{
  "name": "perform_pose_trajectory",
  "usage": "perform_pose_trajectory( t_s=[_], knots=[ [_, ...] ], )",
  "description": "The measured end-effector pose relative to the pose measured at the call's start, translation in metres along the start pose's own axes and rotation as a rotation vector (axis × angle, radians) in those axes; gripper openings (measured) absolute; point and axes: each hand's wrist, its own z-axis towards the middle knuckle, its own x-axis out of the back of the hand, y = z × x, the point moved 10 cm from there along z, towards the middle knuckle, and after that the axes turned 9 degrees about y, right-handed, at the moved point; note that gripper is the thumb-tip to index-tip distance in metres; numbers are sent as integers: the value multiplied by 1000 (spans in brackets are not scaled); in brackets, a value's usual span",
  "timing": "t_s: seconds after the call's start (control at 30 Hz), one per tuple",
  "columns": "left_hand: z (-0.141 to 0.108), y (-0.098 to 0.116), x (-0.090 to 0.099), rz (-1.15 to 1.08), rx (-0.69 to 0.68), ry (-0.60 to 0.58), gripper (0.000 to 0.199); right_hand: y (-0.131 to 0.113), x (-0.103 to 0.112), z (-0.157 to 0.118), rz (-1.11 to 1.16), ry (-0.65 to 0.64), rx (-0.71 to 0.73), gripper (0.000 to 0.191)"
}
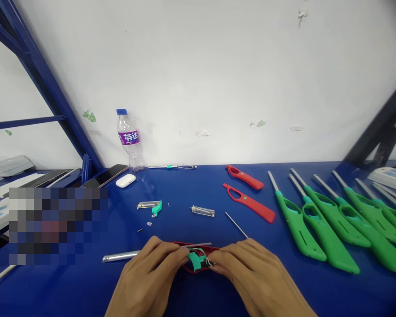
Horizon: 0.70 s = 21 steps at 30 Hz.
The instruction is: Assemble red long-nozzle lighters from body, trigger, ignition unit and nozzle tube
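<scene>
Near the table's front edge, my left hand (148, 273) and my right hand (251, 270) grip a red lighter shell (188, 267) from its two sides. A teal trigger piece (195, 260) and thin wires lie inside the shell, between my fingertips. From beneath my left hand a silver metal tube (120, 256) sticks out to the left. A thin metal rod (201, 244) crosses above the shell. Beyond my hands lie a clear fuel tank (203, 211), another clear tank (148, 204) beside a teal trigger (157, 208), and small screws and plates.
Two red lighter shells (251, 203) lie at right centre, near a thin metal stick (236, 225). Several green lighters (300, 231) fill the right side. A plastic bottle (129, 138), a white earbud case (126, 180) and a phone (107, 175) are at the back left.
</scene>
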Motion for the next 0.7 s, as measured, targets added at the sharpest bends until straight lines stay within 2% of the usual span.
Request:
perform_pose_trajectory(
  t_s=[0.3, 0.5, 0.7],
  knots=[
    [0, -4, -5, -37, 44, -46, 31, 0, -2, -2, -10, 1, 1, 29],
    [1, -5, -11, -81, 87, -106, 30, 1, -6, -2, -32, -50, 5, 32],
    [2, -8, -10, 26, 89, -83, 28, 1, -4, -2, -10, -25, 8, 34]
  ],
)
